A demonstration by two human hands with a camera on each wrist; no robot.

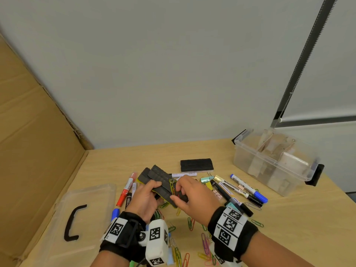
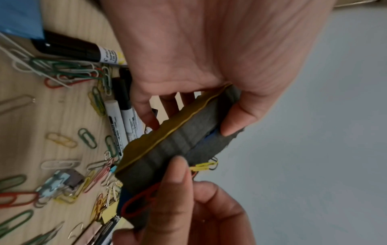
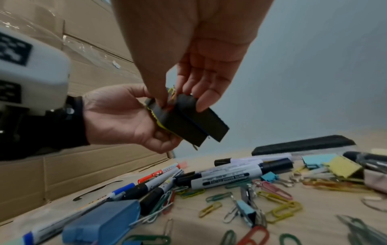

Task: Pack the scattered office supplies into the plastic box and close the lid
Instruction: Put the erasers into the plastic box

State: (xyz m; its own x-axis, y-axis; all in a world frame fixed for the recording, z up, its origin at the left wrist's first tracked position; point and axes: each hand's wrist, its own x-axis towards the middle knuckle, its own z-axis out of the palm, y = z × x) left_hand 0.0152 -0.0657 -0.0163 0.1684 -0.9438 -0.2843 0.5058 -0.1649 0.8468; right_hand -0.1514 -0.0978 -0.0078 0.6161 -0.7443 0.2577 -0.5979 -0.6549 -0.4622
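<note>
Fingers (image 1: 154, 185) around dark erasers (image 1: 163, 182) above cluttered wooden table (image 1: 289, 218), grey wall (image 1: 173, 74) behind

Pale wall (image 1: 173, 74), wooden table (image 1: 289, 218), cardboard sheet (image 1: 28, 132) left.

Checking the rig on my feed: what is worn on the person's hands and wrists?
Both hands are bare. Left wrist: black band with a white square-code tag and a white boxy camera housing bearing the same tags. Right wrist: black band carrying three such tags.
</note>
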